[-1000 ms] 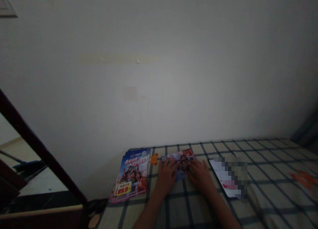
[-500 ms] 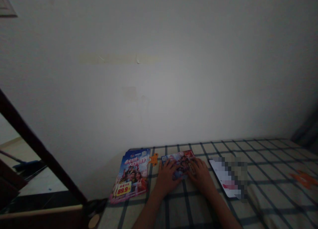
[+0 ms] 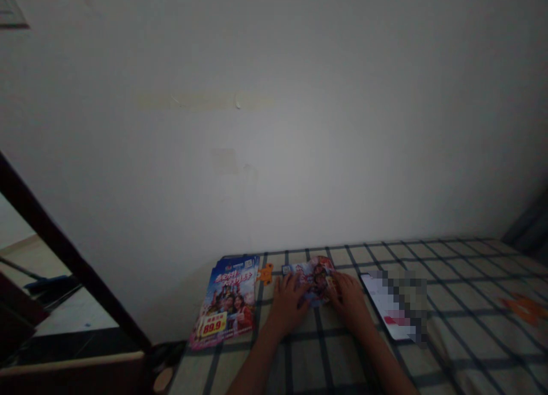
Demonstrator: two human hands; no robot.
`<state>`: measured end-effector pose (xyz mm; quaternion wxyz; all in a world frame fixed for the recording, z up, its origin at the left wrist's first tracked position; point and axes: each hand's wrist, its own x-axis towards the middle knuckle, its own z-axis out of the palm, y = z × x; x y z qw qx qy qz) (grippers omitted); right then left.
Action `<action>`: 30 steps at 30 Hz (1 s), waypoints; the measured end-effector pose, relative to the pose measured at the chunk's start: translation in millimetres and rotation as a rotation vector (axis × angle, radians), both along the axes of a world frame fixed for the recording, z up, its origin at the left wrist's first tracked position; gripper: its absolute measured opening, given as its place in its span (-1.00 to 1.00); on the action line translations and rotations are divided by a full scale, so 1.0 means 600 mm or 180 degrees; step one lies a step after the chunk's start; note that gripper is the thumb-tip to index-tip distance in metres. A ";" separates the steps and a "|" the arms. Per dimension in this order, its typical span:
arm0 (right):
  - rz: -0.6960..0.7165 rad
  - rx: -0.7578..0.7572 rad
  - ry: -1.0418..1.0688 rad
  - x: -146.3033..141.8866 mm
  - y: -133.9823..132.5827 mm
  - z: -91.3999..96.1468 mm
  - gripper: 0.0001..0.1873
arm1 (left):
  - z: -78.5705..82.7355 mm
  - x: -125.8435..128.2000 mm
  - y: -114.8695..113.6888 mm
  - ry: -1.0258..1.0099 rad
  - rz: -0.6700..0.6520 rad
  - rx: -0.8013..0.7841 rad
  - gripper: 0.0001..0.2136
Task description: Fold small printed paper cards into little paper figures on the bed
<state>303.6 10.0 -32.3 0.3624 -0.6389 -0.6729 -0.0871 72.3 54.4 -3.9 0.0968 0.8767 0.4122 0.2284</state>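
Note:
A colourful printed flyer lies on the checked cloth between my two hands, its top right part looking slightly curved. On its left side rests my left hand, fingers stretched out and spread over the edge. My right hand is at the opposite side, with bent fingers closed on the flyer's right edge; its fingertips are partly hard to make out in the dim light. Left of my hands sits a stack of similar flyers, blue and pink with a yellow price label, slightly fanned at the edges.
A phone with a lit screen, partly blurred out, lies right of my right hand. Blue-lined checked cloth with orange bear prints covers the surface, which meets a pale wall. A dark slanting post stands at the left.
The flyer between my hands has shifted slightly right, and its top right part looks lighter and more curved. My hands have moved only a little; the stack and phone stay put.

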 end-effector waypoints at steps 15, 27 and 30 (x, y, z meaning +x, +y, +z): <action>0.0396 -0.0094 0.0225 -0.009 -0.015 0.017 -0.33 | 0.005 0.000 0.003 0.0027 0.0168 -0.0049 -0.70; 0.0926 -0.1007 0.0470 -0.024 -0.023 0.034 -0.29 | -0.009 0.004 0.010 0.0005 0.0312 -0.0157 -0.48; 0.0897 -0.1084 0.0314 -0.024 -0.025 0.035 -0.35 | -0.020 0.004 0.019 -0.0325 0.0486 -0.0125 -0.49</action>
